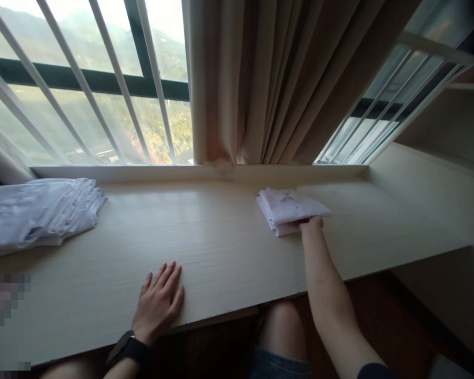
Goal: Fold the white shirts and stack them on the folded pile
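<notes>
Folded white clothing (284, 208) makes one small stack right of centre on the desk (205, 231), a collar on top, layers parted along its near edge. One right hand (312, 223) reaches into that gap; its fingers are hidden, so I cannot tell whether they pinch. One left hand (158, 301) lies flat, fingers slightly spread, near the front edge. One larger white pile (39, 213) lies far left, with a wide stretch of desktop between.
</notes>
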Demonstrator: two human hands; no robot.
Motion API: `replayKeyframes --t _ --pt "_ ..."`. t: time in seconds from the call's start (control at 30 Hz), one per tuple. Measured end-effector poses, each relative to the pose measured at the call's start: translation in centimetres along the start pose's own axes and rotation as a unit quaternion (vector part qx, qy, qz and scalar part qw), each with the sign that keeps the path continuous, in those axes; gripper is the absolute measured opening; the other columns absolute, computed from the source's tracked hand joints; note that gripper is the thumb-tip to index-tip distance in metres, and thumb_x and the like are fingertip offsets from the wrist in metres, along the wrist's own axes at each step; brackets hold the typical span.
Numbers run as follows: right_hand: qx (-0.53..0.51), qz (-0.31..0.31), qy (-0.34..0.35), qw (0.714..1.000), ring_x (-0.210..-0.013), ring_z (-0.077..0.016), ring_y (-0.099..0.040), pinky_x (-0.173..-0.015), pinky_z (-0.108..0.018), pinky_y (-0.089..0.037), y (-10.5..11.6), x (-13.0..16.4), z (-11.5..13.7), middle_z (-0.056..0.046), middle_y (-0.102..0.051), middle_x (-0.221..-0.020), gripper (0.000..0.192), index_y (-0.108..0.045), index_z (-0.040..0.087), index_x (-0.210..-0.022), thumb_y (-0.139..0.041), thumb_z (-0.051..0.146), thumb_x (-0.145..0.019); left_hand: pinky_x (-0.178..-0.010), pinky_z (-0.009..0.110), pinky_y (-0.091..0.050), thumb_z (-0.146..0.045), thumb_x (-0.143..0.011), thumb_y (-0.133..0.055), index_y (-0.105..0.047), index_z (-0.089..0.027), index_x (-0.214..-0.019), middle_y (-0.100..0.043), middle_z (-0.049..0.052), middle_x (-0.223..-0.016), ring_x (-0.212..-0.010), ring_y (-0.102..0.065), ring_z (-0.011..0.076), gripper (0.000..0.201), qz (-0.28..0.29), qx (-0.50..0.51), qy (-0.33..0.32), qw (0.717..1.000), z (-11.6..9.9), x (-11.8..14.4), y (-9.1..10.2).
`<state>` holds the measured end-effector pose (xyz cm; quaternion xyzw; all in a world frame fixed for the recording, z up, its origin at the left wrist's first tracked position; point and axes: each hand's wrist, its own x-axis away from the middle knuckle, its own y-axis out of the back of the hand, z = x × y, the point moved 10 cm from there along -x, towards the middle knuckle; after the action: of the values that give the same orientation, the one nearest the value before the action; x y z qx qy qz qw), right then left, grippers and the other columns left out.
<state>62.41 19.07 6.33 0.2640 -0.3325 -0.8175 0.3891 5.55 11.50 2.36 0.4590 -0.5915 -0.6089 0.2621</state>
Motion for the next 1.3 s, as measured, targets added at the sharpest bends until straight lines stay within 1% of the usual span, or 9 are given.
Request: replayKeyframes --t 0.13,0.2,0.27,0.4,0.57,0.83,1.13,1.2,1.3 --pt "0.119 -0.168 -0.118 0.972 -0.147 -0.0419 -0.028 -0.112 -0.062 -0.033 3.5 4.7 -2.1 -0.025 -0.030 -0.158 0.065 -0.031 0.009 -0.157 -0.021 0.040 -0.101 -0.121 0.051 -0.024 -0.042 -0.094 -0.045 -0.054 -0.024 -0.145 -0.045 0.005 -0.155 -0.145 -0.040 0.0286 0.055 -0.007 0.006 0.000 1.000 0.0 0.0 0.2" --pt "0.201 -0.153 -0.061 0.966 -0.151 -0.0411 -0.013 -0.115 -0.068 -0.020 1.7 5.4 0.2 -0.016 -0.018 -0.165 0.064 -0.026 0.020 -0.160 -0.022 0.044 -0.101 -0.121 0.052 -0.024 -0.042 -0.094 -0.044 -0.053 -0.024 -0.145 -0.045 0.005 -0.155 -0.145 -0.040 0.0286 0.055 -0.006 0.003 0.000 1.000 -0.1 0.0 0.2" --pt "0.282 -0.064 0.007 0.957 -0.152 -0.0417 -0.007 -0.113 -0.073 -0.013 -2.2 5.2 2.3 -0.009 -0.012 -0.168 0.062 -0.025 0.031 -0.160 -0.023 0.052 -0.101 -0.121 0.052 -0.024 -0.042 -0.094 -0.043 -0.053 -0.024 -0.146 -0.045 0.005 -0.155 -0.145 -0.039 0.0285 0.056 -0.003 0.002 0.000 1.000 -0.1 0.0 0.2" --pt "0.330 0.101 0.007 0.939 -0.150 -0.0422 -0.010 -0.109 -0.076 -0.014 -7.9 4.5 1.8 -0.007 -0.007 -0.168 0.064 -0.018 0.036 -0.160 -0.014 0.060 -0.101 -0.121 0.052 -0.024 -0.041 -0.093 -0.045 -0.052 -0.024 -0.146 -0.045 0.005 -0.155 -0.145 -0.039 0.0285 0.056 -0.002 0.006 0.001 1.000 -0.1 0.0 0.2" --pt "0.322 0.153 -0.003 0.934 -0.149 -0.0423 -0.013 -0.109 -0.075 -0.018 -8.0 3.4 0.5 -0.006 -0.007 -0.168 0.068 -0.015 0.038 -0.160 -0.013 0.065 -0.098 -0.121 0.052 -0.023 -0.041 -0.093 -0.045 -0.052 -0.025 -0.146 -0.045 0.005 -0.155 -0.146 -0.039 0.0283 0.056 -0.005 0.012 0.001 1.000 0.0 0.0 0.2" --pt "0.277 0.082 -0.074 0.954 -0.147 -0.0462 -0.018 -0.105 -0.079 -0.021 -3.8 2.7 -3.5 -0.006 -0.013 -0.168 0.070 -0.025 0.038 -0.159 -0.013 0.068 -0.097 -0.120 0.054 -0.024 -0.042 -0.094 -0.044 -0.052 -0.023 -0.146 -0.044 0.006 -0.155 -0.146 -0.039 0.0297 0.056 -0.003 0.019 -0.002 1.000 0.0 0.0 0.1" --pt "0.308 -0.013 0.185 0.933 -0.149 -0.0277 -0.025 -0.118 -0.050 -0.027 -5.5 6.2 1.8 -0.011 -0.027 -0.164 0.055 -0.047 0.020 -0.148 -0.036 0.033 -0.096 -0.121 0.054 -0.026 -0.039 -0.094 -0.046 -0.052 -0.023 -0.146 -0.045 0.007 -0.156 -0.146 -0.037 0.0290 0.054 0.015 0.043 0.022 0.999 -0.6 0.7 1.2" --pt "0.296 -0.040 0.167 0.939 -0.148 -0.0282 -0.028 -0.115 -0.049 -0.032 -5.2 5.4 1.6 -0.016 -0.026 -0.163 0.057 -0.045 0.015 -0.149 -0.034 0.030 -0.095 -0.121 0.054 -0.026 -0.038 -0.094 -0.047 -0.052 -0.024 -0.146 -0.045 0.007 -0.156 -0.146 -0.037 0.0289 0.054 0.013 0.053 0.029 0.998 -0.6 0.8 1.5" --pt "0.303 0.015 0.067 0.951 -0.142 -0.0353 -0.035 -0.107 -0.060 -0.034 -5.7 3.6 0.2 -0.020 -0.037 -0.155 0.054 -0.052 0.016 -0.143 -0.031 0.034 -0.096 -0.121 0.054 -0.026 -0.037 -0.093 -0.049 -0.053 -0.024 -0.145 -0.046 0.007 -0.155 -0.146 -0.038 0.0289 0.054 0.006 0.061 0.032 0.998 -0.4 0.9 1.8"
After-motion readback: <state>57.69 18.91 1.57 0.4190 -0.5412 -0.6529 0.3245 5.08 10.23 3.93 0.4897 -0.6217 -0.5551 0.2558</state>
